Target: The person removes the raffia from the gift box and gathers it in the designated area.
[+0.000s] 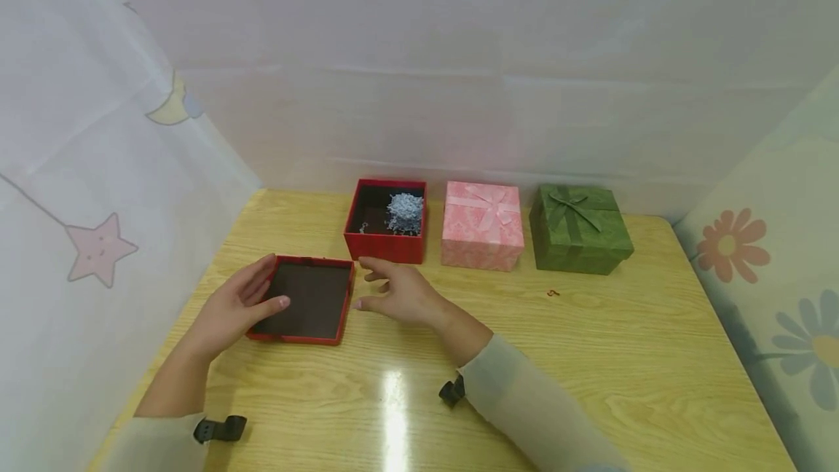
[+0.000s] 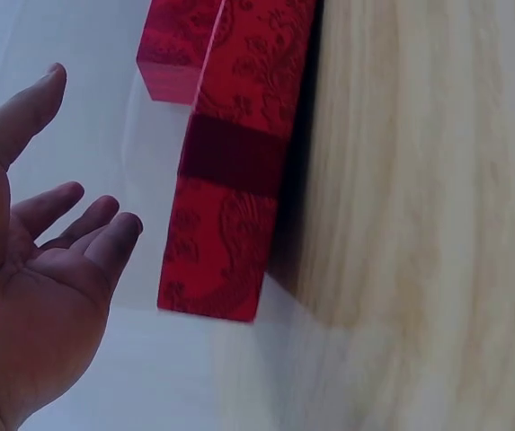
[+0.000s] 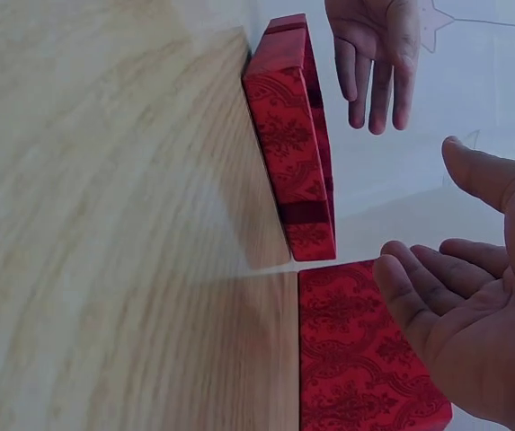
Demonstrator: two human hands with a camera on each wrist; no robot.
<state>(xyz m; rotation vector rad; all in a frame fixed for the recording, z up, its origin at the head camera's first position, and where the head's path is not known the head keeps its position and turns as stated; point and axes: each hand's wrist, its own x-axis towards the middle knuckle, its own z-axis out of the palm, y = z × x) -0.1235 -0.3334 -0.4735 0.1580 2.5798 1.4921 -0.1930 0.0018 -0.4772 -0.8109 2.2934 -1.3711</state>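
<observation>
A red patterned box lid lies upturned on the table, its dark inside facing up. My left hand hovers over the lid's left side; the left wrist view shows a gap between its spread fingers and the lid's red wall. To the lid's right, my right hand is held with thumb and fingers apart, holding nothing. Just behind that hand stands the open red box, with pale blue shredded paper in its right part and a small metallic item at its front left.
A pink gift box with a bow and a green gift box with a ribbon stand right of the red one, both lidded. A tiny red-orange item lies before the green box. Cloth sheets hang around the wooden table.
</observation>
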